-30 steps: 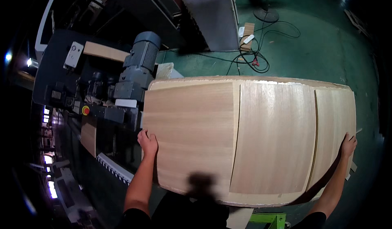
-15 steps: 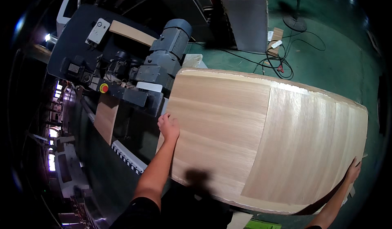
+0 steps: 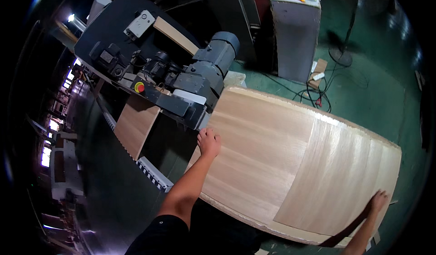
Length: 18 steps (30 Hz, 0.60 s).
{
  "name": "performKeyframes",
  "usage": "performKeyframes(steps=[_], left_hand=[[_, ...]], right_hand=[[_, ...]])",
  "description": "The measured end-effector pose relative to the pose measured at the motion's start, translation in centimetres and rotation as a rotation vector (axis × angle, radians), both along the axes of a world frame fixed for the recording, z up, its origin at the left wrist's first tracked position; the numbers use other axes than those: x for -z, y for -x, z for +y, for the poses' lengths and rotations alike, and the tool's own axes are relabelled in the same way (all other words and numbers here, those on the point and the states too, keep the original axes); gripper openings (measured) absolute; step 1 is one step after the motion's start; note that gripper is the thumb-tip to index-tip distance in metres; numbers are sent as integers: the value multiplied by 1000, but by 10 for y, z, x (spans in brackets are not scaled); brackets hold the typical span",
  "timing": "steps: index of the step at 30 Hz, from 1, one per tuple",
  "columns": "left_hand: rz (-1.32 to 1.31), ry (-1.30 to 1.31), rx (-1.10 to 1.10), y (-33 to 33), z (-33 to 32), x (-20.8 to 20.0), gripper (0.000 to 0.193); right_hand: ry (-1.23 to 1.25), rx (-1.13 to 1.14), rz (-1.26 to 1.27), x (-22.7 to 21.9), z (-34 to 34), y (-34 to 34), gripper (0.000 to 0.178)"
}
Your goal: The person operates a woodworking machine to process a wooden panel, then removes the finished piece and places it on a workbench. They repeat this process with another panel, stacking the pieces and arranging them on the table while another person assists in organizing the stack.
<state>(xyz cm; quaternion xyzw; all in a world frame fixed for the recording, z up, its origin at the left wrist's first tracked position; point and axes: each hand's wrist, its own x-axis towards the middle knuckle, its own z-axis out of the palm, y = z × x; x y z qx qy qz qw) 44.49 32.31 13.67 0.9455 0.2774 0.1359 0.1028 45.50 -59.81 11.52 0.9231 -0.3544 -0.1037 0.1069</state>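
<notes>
– Shifted rightward in view since the earlier frame, along with the machine [image 3: 195, 77], and dipped lower at its right end: the board [image 3: 290, 231]. Drawn slightly inward too: right hand [image 3: 378, 201].
– And the left hand [image 3: 209, 142]?
– At the left edge, near the machine's corner in view. Fingers curled over, apparently grasping the board's rim.
– Right-hand fingers?
– Bent over the top near the right end. Gripping or merely resting: cannot tell, with the underside hidden.
– Why so far apart?
– Probably for balance: a long board, one hand at each end, most of the weight between.
– And the board's place?
– Ahead of the body, aslant, left end toward the machine. Support beneath: cannot tell, too dark.
– Sheets [image 3: 263, 141] on top?
– Lying flat, side by side, probably kept there by weight alone; no fastening visible.
– Red button [image 3: 140, 87]?
– Out on the machine's near side, presumably for quick reach.
</notes>
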Motion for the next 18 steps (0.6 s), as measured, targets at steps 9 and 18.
performKeyframes(steps=[9,18], left_hand=[[-164,367,361,72,29,-53,39],[-388,439,336,191,176,-116,17]], right_hand=[[-998,-335,-939,-30,416,33,31],[-1795,-301,-162,-75,728,176,14]])
